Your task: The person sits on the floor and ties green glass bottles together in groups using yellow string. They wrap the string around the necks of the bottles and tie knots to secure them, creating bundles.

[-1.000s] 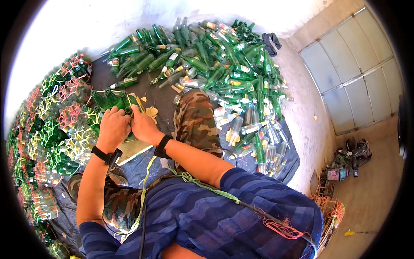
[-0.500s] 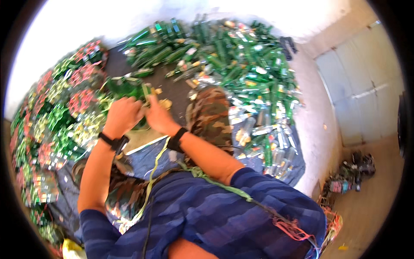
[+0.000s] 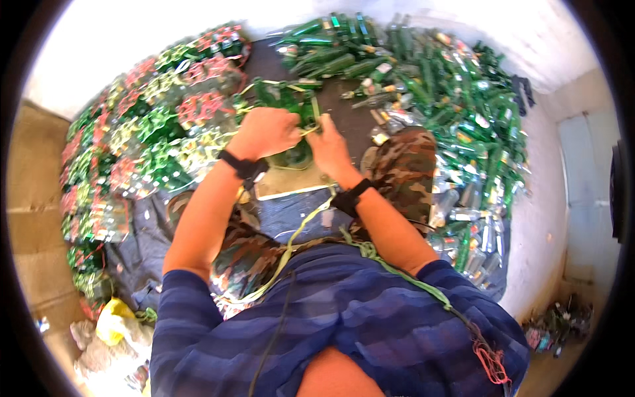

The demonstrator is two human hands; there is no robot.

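Note:
A small group of green glass bottles (image 3: pixel 284 98) stands upright between my knees, on a flat pale board (image 3: pixel 291 184). Pale yellow-green strip (image 3: pixel 311 130) runs around the bottles and between my hands. My left hand (image 3: pixel 268 131) is closed in a fist at the near left side of the group, with the strip coming out by its fingers. On the right side, my right hand (image 3: pixel 331 147) pinches the strip, thumb pointing up. Both hands partly hide the bottles. More strips (image 3: pixel 294 238) hang from my waist, over my lap.
Tied bundles of bottles (image 3: pixel 149 119), bound with red, green and yellow strips, fill the left side. A heap of loose green and clear bottles (image 3: pixel 423 86) lies at the far right. A yellow bag (image 3: pixel 114 321) sits at the lower left. White walls (image 3: pixel 539 159) stand close around.
The whole scene has shifted right and slightly up in the picture as my head turned left. My hands remain at the bottle group, now a little farther apart, with strip showing between them.

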